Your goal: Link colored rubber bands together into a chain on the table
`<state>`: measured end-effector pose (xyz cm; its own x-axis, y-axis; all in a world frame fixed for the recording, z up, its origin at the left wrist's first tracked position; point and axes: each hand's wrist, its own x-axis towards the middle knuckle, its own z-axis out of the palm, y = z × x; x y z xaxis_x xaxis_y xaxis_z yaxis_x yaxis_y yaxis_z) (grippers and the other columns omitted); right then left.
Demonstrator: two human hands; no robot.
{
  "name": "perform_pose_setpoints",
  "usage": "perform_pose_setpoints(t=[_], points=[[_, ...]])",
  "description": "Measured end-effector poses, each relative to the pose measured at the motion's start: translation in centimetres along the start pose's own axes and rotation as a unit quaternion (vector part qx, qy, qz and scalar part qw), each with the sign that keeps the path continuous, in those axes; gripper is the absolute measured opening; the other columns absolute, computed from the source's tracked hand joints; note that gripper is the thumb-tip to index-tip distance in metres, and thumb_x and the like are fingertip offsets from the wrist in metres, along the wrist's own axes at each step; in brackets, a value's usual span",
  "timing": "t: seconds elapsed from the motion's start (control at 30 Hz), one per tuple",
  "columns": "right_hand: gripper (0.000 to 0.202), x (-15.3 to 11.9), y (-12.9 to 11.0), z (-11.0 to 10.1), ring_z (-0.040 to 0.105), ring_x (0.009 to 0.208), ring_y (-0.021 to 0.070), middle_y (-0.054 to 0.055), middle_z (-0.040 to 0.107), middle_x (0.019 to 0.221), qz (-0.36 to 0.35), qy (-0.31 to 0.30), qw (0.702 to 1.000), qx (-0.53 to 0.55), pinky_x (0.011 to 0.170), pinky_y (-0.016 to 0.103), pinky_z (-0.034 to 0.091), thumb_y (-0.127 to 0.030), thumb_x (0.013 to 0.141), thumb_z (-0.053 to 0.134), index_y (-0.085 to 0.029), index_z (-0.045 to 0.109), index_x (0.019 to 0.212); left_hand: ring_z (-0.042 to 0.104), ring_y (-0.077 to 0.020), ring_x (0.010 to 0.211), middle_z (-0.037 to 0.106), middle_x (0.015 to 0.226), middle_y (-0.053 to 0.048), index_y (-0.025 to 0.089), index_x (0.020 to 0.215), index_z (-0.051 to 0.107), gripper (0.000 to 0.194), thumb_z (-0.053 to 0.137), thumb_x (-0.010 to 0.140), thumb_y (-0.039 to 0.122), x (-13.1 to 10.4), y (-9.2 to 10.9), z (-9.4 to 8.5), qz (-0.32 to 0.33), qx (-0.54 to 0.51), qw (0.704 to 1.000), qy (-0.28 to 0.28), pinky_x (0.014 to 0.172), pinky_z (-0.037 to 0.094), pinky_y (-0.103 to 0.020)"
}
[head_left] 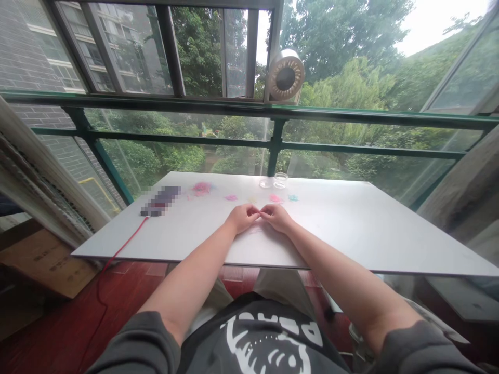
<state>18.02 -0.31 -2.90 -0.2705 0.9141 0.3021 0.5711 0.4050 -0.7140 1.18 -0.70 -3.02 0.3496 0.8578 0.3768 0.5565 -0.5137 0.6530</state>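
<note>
My left hand (243,217) and my right hand (276,216) meet over the middle of the white table, fingertips pinched and touching or nearly so. Whatever lies between the fingers is too small to make out. Faint pinkish strands (255,230) show on the tabletop just below the hands. Beyond the fingers lie small loose heaps of thin coloured bits: a pink-purple heap (231,198), a pale yellow heap (252,200), a bright pink heap (276,198) and a teal heap (293,198). Farther left sits a larger, mixed pink heap (201,188).
A clear round container (280,179) stands at the table's far edge beside a clear flat lid or dish (265,183). On the left, a blurred-out dark object (161,200) connects to a red cable (127,241) hanging over the front edge. A green railing (234,139) runs behind the table (351,234).
</note>
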Motion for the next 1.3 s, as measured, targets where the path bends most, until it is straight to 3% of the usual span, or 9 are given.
perform_pose_setpoints(t=[0.17, 0.33, 0.73, 1.0, 1.17, 1.3], points=[[0.016, 0.6, 0.1, 0.4, 0.051, 0.054, 0.0108, 0.001, 0.061, 0.06, 0.031, -0.006, 0.999, 0.034, 0.051, 0.021, 0.037, -0.027, 0.065, 0.057, -0.013, 0.064, 0.071, 0.06, -0.0137, 0.071, 0.068, 0.078, -0.002, 0.018, 0.08, 0.064, 0.019, 0.053, 0.074, 0.032, 0.1, -0.2, -0.1, -0.01, 0.0, 1.0, 0.02, 0.069, 0.045, -0.024], [0.015, 0.2, 0.9, 0.6, 0.052, 0.056, 0.0109, 0.001, 0.062, 0.062, 0.008, 0.031, 0.998, 0.053, 0.054, 0.022, 0.039, -0.026, 0.064, 0.057, -0.014, 0.063, 0.071, 0.06, -0.0137, 0.071, 0.067, 0.078, -0.002, 0.018, 0.081, 0.063, 0.02, 0.052, 0.074, 0.032, 0.2, -0.2, 0.1, -0.039, 0.002, 0.999, 0.037, 0.069, 0.046, -0.025], [0.014, -0.3, 0.6, 0.5, 0.047, 0.053, 0.0093, -0.001, 0.057, 0.057, -0.013, 0.055, 0.997, 0.054, 0.051, 0.021, 0.036, -0.025, 0.065, 0.054, -0.014, 0.062, 0.07, 0.06, -0.0143, 0.073, 0.067, 0.079, -0.003, 0.017, 0.083, 0.063, 0.022, 0.053, 0.074, 0.034, 0.3, -0.2, -0.1, -0.038, 0.0, 0.999, 0.026, 0.071, 0.047, -0.026], [0.014, -0.5, 0.5, 0.6, 0.049, 0.053, 0.0096, 0.0, 0.059, 0.059, -0.009, 0.05, 0.998, 0.047, 0.052, 0.021, 0.036, -0.024, 0.066, 0.054, -0.014, 0.063, 0.07, 0.06, -0.013, 0.072, 0.069, 0.089, -0.002, 0.019, 0.094, 0.065, 0.028, 0.055, 0.073, 0.035, 0.0, 0.1, 0.0, -0.008, -0.014, 1.0, -0.018, 0.071, 0.048, -0.024], [0.015, -0.7, 0.3, 0.6, 0.05, 0.055, 0.0103, 0.001, 0.061, 0.061, -0.02, 0.049, 0.998, 0.033, 0.054, 0.022, 0.037, -0.025, 0.068, 0.053, -0.014, 0.063, 0.07, 0.059, -0.0115, 0.069, 0.068, 0.092, -0.002, 0.02, 0.103, 0.063, 0.033, 0.057, 0.072, 0.031, 0.0, 0.3, 0.0, -0.012, -0.017, 1.0, -0.011, 0.069, 0.048, -0.022], [0.015, -0.7, 0.2, 0.5, 0.05, 0.055, 0.0105, 0.001, 0.061, 0.061, -0.027, 0.05, 0.998, 0.019, 0.054, 0.022, 0.036, -0.026, 0.069, 0.053, -0.014, 0.063, 0.069, 0.057, -0.011, 0.067, 0.068, 0.091, -0.001, 0.02, 0.096, 0.066, 0.027, 0.055, 0.074, 0.032, 0.0, 0.4, -0.1, 0.0, -0.017, 1.0, -0.009, 0.069, 0.047, -0.023]])
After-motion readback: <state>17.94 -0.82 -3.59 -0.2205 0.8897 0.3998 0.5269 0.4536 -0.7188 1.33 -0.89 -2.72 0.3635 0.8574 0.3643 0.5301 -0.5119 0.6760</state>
